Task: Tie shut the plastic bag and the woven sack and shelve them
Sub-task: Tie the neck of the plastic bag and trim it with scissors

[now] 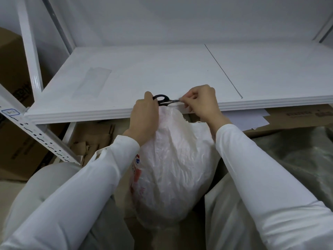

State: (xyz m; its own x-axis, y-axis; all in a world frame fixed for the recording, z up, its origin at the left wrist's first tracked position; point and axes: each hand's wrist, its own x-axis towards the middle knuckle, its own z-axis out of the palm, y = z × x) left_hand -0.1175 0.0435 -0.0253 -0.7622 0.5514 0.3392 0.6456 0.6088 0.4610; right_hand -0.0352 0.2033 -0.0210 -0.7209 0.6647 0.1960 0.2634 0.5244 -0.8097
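Two-handed at the neck of the plastic bag (176, 159): grips black scissors (163, 99) with the left hand (144, 114), blades nearly together and pointing to the right, gripping fingers mostly hidden behind the back of the hand. Pinches with the right hand (201, 101) a thin pale bit (180, 99) just at the blade tips; cannot tell if string or the bag's own plastic.

Finds the bag upright between the two white sleeves, below the front edge of the white shelf (144, 69), with gathered top right at that edge; touching or only in front of it, cannot tell.

Reads no full word anywhere. Sees red and blue print (137, 165) on the bag's left side, half hidden behind the left sleeve, not readable. Sees a small blue-framed label (10, 112) on the slotted rack post at far left, mark inside too small. Notes dark letters on the cardboard box (16, 83) behind that post, cut off by post and frame edge. Notes also a row of dark print on flat cardboard (297, 116) under the shelf at right, blurred, beside white paper sheets (248, 120). Cannot tell what the pale material (225, 213) at lower right is, cut off by the frame.
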